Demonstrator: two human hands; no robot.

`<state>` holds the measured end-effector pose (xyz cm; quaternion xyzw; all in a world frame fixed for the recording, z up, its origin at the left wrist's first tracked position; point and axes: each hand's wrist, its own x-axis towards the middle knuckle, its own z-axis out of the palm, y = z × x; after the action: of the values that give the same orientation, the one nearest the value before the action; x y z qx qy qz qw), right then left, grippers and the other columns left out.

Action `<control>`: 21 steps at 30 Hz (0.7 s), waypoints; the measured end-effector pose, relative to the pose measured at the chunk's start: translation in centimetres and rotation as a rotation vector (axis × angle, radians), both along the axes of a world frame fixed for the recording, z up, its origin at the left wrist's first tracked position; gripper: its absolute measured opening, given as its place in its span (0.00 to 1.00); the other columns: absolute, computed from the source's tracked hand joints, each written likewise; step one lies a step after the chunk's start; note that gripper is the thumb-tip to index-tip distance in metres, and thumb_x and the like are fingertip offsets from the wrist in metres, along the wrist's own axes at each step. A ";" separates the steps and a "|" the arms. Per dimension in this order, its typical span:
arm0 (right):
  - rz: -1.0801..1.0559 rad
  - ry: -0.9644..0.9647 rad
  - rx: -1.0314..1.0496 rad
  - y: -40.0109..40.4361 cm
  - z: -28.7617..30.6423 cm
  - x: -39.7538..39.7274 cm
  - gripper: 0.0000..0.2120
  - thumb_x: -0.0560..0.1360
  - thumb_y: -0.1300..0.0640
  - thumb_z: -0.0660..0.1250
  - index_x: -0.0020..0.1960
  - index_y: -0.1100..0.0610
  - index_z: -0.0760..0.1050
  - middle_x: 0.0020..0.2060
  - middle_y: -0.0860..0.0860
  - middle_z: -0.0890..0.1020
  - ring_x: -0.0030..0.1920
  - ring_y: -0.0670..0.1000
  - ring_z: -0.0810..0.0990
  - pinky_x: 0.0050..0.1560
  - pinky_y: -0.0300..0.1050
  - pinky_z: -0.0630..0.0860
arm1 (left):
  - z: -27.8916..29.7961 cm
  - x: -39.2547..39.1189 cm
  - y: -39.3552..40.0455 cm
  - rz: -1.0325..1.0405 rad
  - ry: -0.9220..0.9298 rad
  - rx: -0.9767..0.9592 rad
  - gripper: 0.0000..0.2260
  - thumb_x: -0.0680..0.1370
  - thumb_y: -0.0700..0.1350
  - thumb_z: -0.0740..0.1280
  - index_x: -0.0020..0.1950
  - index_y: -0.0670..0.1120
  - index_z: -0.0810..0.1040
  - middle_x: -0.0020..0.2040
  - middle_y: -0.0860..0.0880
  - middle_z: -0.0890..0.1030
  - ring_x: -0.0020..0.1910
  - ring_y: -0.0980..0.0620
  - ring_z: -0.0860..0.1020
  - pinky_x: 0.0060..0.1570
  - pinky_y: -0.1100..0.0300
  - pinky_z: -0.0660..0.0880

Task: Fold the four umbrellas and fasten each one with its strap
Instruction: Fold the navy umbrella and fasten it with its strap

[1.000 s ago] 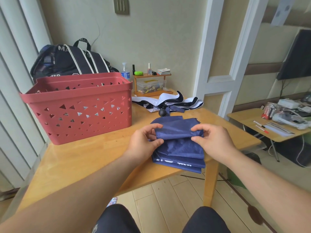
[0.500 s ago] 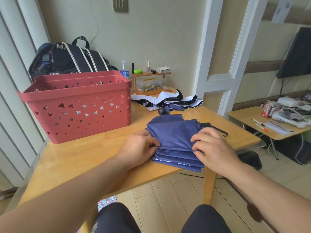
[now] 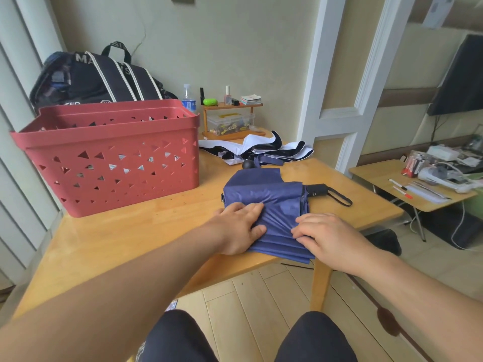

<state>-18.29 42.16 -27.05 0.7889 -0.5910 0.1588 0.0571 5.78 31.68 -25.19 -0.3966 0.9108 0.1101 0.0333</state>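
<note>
Head view. Navy umbrella [image 3: 266, 202] lies on wooden desk [image 3: 125, 239] near its front right edge, canopy folded into flat pleats; black handle [image 3: 317, 190] w/ wrist loop [image 3: 339, 198] points right, away from the basket. Left hand [image 3: 239, 231] rests on the canopy's left front part, fingers [image 3: 254, 208] straight & flat on the fabric, thumb at the pleat edge; nothing grasped. Right hand [image 3: 329, 237] sits on the right front part; its fingertips [image 3: 300, 232] bend down onto the pleats, pressing or pinching the cloth – cannot tell which. Hands are near each other, not touching. Behind the navy one, a white-and-black umbrella [image 3: 261, 150] lies loose & unfolded, just beside a red basket [image 3: 109, 152] at desk's left rear. Dark bag [image 3: 91, 77] stands behind the basket. Small wooden rack [image 3: 232, 118] w/ bottles by the wall.
</note>
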 end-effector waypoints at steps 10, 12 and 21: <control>-0.156 -0.117 0.097 -1.4 3.6 2.1 0.11 0.81 0.53 0.64 0.47 0.48 0.84 0.44 0.40 0.83 0.47 0.44 0.79 0.54 0.49 0.79 | -1.0 0.6 0.5 0.003 -0.124 -0.050 0.31 0.82 0.70 0.45 0.84 0.64 0.43 0.85 0.59 0.40 0.84 0.54 0.39 0.81 0.39 0.43; -0.167 -0.265 -0.066 -3.4 4.0 4.0 0.11 0.82 0.54 0.63 0.49 0.51 0.85 0.48 0.43 0.84 0.51 0.46 0.79 0.58 0.45 0.75 | -0.9 0.5 0.6 -0.008 -0.128 -0.060 0.30 0.83 0.70 0.44 0.83 0.66 0.43 0.85 0.58 0.40 0.84 0.53 0.39 0.81 0.39 0.42; -0.278 -0.236 0.187 -5.5 0.1 4.0 0.16 0.83 0.47 0.64 0.69 0.50 0.75 0.68 0.45 0.76 0.69 0.51 0.73 0.68 0.45 0.68 | -1.2 4.9 0.3 -0.228 -0.010 0.059 0.21 0.83 0.70 0.49 0.77 0.78 0.52 0.85 0.54 0.38 0.82 0.53 0.33 0.80 0.43 0.33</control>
<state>-14.31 36.61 -26.94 0.6775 -0.7089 0.1851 -0.0646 10.71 32.01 -26.38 -0.2899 0.9461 0.1305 0.0617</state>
